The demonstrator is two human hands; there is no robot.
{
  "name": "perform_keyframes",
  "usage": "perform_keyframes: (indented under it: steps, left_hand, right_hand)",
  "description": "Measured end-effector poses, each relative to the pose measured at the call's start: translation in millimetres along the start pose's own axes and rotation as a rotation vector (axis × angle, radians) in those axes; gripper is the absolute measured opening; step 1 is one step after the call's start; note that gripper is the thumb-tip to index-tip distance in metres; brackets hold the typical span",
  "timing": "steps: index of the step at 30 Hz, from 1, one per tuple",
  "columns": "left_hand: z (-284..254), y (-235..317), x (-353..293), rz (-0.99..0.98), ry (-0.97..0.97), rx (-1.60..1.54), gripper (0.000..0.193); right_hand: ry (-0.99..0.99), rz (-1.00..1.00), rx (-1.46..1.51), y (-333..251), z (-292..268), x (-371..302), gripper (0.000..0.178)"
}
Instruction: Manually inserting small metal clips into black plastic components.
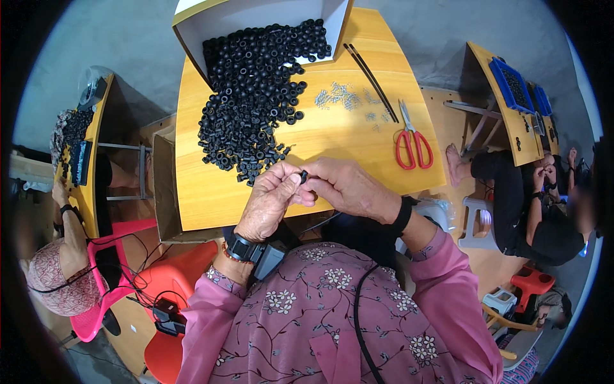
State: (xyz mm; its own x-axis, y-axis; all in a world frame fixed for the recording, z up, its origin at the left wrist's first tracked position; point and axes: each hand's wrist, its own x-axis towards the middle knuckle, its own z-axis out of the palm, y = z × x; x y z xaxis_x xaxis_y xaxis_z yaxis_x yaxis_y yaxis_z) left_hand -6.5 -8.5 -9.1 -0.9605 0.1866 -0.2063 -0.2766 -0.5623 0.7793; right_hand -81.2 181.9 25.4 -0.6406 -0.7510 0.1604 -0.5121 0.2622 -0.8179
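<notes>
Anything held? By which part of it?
A small black piece, in the grip between the left hand and right hand; exactly where on it is too small to tell.

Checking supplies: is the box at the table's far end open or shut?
Open; black pieces spread from the box onto the table.

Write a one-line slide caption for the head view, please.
Left hand and right hand meet at a small black part near heaped black pieces.
</notes>
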Motion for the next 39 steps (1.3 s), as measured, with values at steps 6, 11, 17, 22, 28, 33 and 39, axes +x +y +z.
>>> perform_keyframes:
  steps: [6, 11, 17, 22, 28, 33, 39]
  left_hand:
    - [0, -2, 0, 0.006, 0.001, -0.015, 0.015]
    - [1, -2, 0, 0.028, 0.008, 0.038, 0.015]
    - [0, -7, -3, 0.046, 0.017, 0.090, 0.016]
    - [-2, -5, -3, 0.048, -0.022, 0.059, 0.017]
    - [-4, -4, -2, 0.042, -0.039, 0.001, 0.016]
    - [-3, -4, -3, 0.044, -0.023, -0.039, 0.015]
    - [-2, -3, -3, 0.043, -0.001, -0.053, 0.014]
  right_hand:
    - [0.063, 0.083, 0.214, -7, -5, 1, 0.019]
    - [0.037, -0.058, 0.068, -2, -7, 6, 0.017]
    - [0.097, -0.109, -0.005, -5, 1, 4, 0.009]
    - [0.154, -0.132, 0.005, -7, 7, -1, 0.009]
    - [0.149, -0.073, 0.137, 2, 8, -2, 0.008]
    - [0.115, 0.082, 0.355, 2, 6, -3, 0.011]
    - [0.143, 0.139, 0.425, -2, 6, -4, 0.014]
